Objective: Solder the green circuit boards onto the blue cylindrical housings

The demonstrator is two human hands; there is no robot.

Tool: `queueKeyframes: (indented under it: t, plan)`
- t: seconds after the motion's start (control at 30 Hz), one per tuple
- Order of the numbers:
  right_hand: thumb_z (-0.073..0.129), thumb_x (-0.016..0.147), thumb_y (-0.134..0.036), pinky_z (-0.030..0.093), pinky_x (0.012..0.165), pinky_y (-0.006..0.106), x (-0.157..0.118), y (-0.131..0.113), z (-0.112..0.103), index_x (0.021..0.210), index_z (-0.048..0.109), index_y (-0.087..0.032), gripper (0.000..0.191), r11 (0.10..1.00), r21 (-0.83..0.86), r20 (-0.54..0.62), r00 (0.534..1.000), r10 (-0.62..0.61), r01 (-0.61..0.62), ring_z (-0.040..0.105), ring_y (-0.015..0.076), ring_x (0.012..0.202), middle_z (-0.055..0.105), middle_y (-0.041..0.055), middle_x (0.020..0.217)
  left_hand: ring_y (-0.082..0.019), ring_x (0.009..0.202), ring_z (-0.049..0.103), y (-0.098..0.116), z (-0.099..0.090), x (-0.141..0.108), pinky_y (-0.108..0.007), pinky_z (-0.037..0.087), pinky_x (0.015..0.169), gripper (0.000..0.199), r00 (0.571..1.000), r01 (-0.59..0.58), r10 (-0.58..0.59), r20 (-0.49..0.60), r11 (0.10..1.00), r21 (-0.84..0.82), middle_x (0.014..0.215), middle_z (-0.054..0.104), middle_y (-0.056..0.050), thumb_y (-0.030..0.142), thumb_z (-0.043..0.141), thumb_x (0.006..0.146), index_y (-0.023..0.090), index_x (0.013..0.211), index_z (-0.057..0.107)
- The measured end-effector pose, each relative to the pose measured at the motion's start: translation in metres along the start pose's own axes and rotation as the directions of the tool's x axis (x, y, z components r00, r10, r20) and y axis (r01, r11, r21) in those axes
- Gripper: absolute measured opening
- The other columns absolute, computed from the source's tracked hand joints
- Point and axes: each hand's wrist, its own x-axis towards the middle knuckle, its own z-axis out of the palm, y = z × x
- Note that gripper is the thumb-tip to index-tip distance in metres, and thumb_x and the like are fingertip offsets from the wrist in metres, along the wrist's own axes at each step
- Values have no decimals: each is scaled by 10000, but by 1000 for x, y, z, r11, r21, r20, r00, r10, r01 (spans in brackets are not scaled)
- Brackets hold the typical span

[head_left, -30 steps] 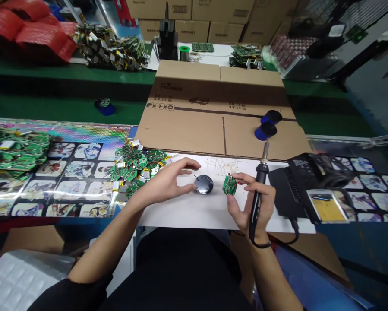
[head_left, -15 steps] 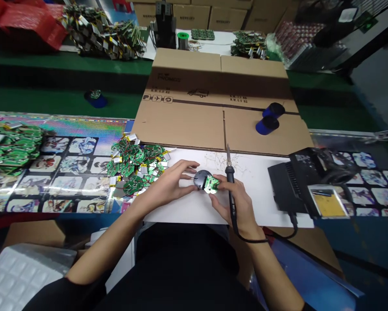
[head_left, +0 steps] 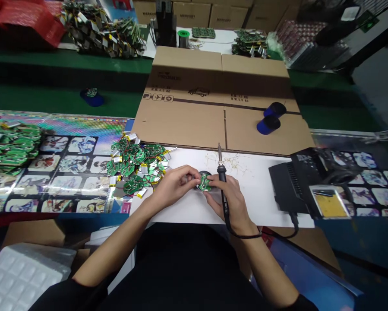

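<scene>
A small green circuit board [head_left: 205,183] lies over a round black housing [head_left: 204,172], whose far rim shows behind it. My left hand [head_left: 176,185] is at their left side, thumb and fingers pinched together; what they pinch is too small to make out. My right hand [head_left: 230,196] holds a soldering iron [head_left: 222,177], its tip pointing up and away from me. The fingertips of that same hand touch the board's right side. Left of my hands lies a heap of green circuit boards [head_left: 135,162] with silver battery cells wired to them.
Wire scraps [head_left: 234,163] litter the white work surface [head_left: 181,211]. Flat cardboard [head_left: 187,121] spans the back, with two blue cups [head_left: 269,124] on it. At right are a black soldering station [head_left: 286,185] and a yellow sponge tray [head_left: 329,203]. More boards [head_left: 12,147] are far left.
The board has moved left over the round black housing. My left fingers have closed from a spread pose into a pinch. My right hand and the soldering iron have shifted slightly left.
</scene>
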Motion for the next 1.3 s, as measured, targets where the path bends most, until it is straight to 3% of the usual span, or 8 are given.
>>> queueKeyframes:
  t: [0.1,0.3,0.63,1.07,1.3]
  plan:
    - [775,923,-124,581,1011,494,0,0,2,1275,626,-276,412,999,20,23,999,-25,25,736,286,1153,807,81,1180,-85,608,512,-1,5,-4,-195,384,576,100,998,61,-60,13,996,-58,799,708,8,276,719,1012,177,1016,722]
    - [768,925,-110,573,1049,517,-4,-1,2,1273,624,-280,413,999,53,40,999,-7,5,703,286,1203,806,76,1230,-87,636,585,-6,12,-9,-194,419,583,201,991,103,-116,-66,980,-172,886,777,-31,302,820,939,170,1049,715]
    - [715,977,-130,609,979,455,1,-7,6,1190,635,-301,285,949,226,-83,966,245,-221,723,230,1093,763,40,1089,-112,747,643,-3,12,-12,-214,471,673,84,994,-32,33,-103,999,15,885,769,-11,233,812,960,183,991,752]
    - [711,986,-167,601,1019,455,9,-13,18,1192,613,-314,271,888,358,-57,943,329,-288,739,221,1120,761,33,1150,-109,736,636,0,12,-11,-217,512,709,104,990,-71,78,-120,996,56,872,752,11,178,841,924,199,962,746]
    - [732,970,-162,597,942,394,8,-14,18,1166,618,-309,271,903,328,-93,942,324,-278,724,200,1026,746,3,1039,-121,752,661,0,12,-11,-228,529,716,80,991,-57,63,-114,997,57,886,763,-2,212,824,942,198,961,747]
